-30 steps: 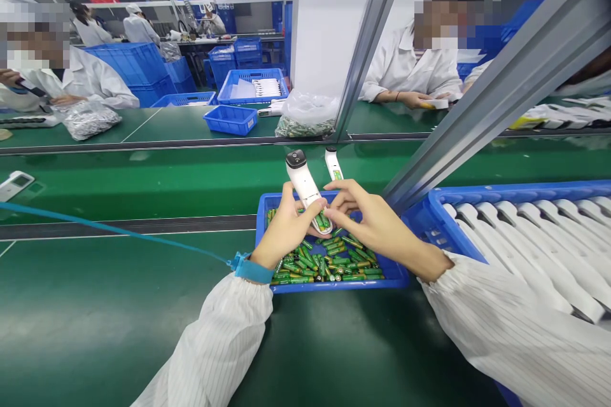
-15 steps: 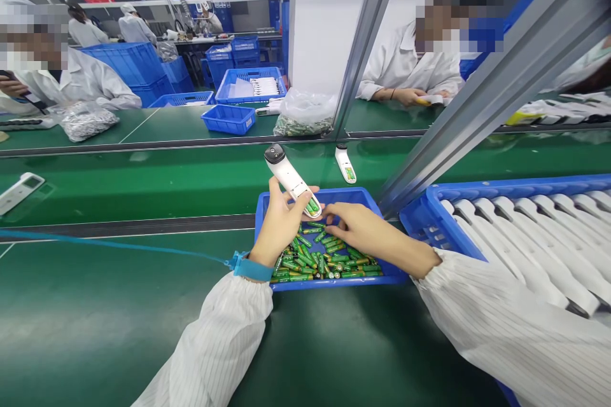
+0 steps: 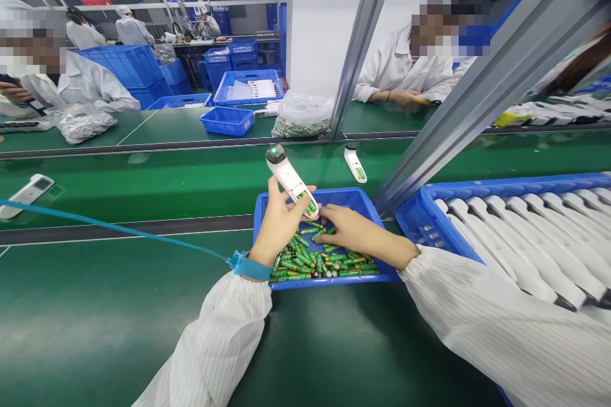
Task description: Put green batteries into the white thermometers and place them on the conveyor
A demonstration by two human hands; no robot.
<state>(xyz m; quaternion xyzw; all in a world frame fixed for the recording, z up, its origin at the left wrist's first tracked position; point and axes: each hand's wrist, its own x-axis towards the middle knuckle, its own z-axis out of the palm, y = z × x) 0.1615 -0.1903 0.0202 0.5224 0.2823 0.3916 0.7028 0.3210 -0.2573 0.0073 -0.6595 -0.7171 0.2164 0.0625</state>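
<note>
My left hand [image 3: 279,219] is closed around a white handheld infrared thermometer [image 3: 289,177] with a black head, tilted with its head up and to the left. A small green light glows on the head. The battery compartment lies uncovered, and green batteries [image 3: 308,202] sit in it. My right hand [image 3: 351,229] is at the thermometer's lower end, fingers bent and the thumb apart from them; no object shows between them. Below both hands stands a blue bin [image 3: 327,284] of loose green batteries [image 3: 305,261].
On the green belt [image 3: 143,184] lie another thermometer [image 3: 355,164] with batteries showing and one at the left [image 3: 26,196]. A blue crate [image 3: 429,216] of white housings stands right, beside a metal post [image 3: 458,95]. A blue wrist cord [image 3: 119,226] stretches left. Co-workers sit opposite.
A green light has come on at the thermometer's head. My right hand has shifted slightly left. Both thermometers on the belt have moved right.
</note>
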